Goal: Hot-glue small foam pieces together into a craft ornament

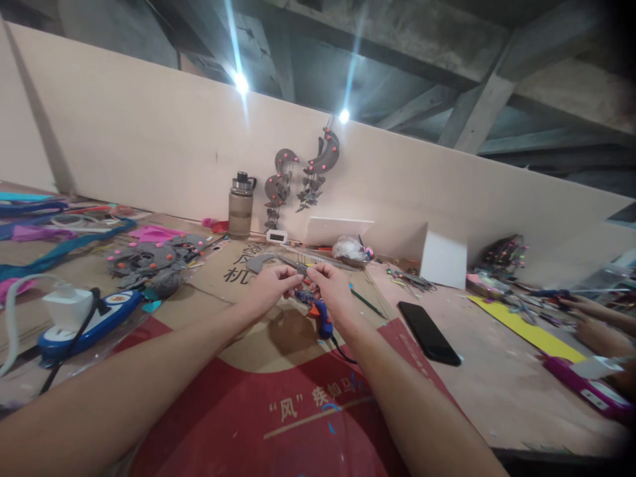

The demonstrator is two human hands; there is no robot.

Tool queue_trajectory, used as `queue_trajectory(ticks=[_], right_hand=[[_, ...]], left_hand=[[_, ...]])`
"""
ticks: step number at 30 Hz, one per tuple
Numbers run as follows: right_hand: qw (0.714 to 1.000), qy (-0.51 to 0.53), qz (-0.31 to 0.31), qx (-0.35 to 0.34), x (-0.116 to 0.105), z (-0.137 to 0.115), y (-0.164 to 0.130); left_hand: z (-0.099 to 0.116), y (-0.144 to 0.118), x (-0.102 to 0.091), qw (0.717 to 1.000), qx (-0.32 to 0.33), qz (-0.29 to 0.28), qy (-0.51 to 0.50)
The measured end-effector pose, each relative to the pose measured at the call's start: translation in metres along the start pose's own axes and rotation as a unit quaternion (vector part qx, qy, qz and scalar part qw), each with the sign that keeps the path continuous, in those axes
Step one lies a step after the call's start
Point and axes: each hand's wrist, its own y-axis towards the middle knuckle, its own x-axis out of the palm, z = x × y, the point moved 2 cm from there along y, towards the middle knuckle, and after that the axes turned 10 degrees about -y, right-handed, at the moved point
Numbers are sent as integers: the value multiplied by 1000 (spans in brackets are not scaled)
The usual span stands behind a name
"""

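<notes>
My left hand (271, 286) and my right hand (332, 285) meet above the middle of the workbench. Both pinch a small grey felt piece (301, 268) between their fingertips. Just below the hands a blue and orange glue gun (320, 316) rests on the cardboard sheet (278, 397), its black cord trailing to the right. A flat grey felt shape (259, 262) lies on the cardboard behind my left hand.
A black phone (428, 332) lies right of my arm. A water bottle (241, 205) and hanging grey moon ornaments (303, 175) stand at the back wall. Grey felt cutouts (152, 260) and a power strip (87, 318) lie left. Another person's hands (596, 321) work at far right.
</notes>
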Motion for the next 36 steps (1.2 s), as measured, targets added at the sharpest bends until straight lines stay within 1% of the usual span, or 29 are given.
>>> queue_trajectory(ticks=[5,10,16,21,36], right_hand=[[1000,1,-6,9,0,-1,0],[1000,0,0,3,0,-1,0],[1000,-11,11,-1,-1,0,0],[1000,-7,10,-5,-1,-1,0],[1000,-7,15,-6,-1,-1,0]], left_hand=[[0,0,0,1000,-3,-1,-1],[-1,1,-1,1000,1,0,3],[-1,0,-1,1000,-8,6,25],[-1,0,0,1000,0,1,10],[-3,0,-2,999,0,21,28]])
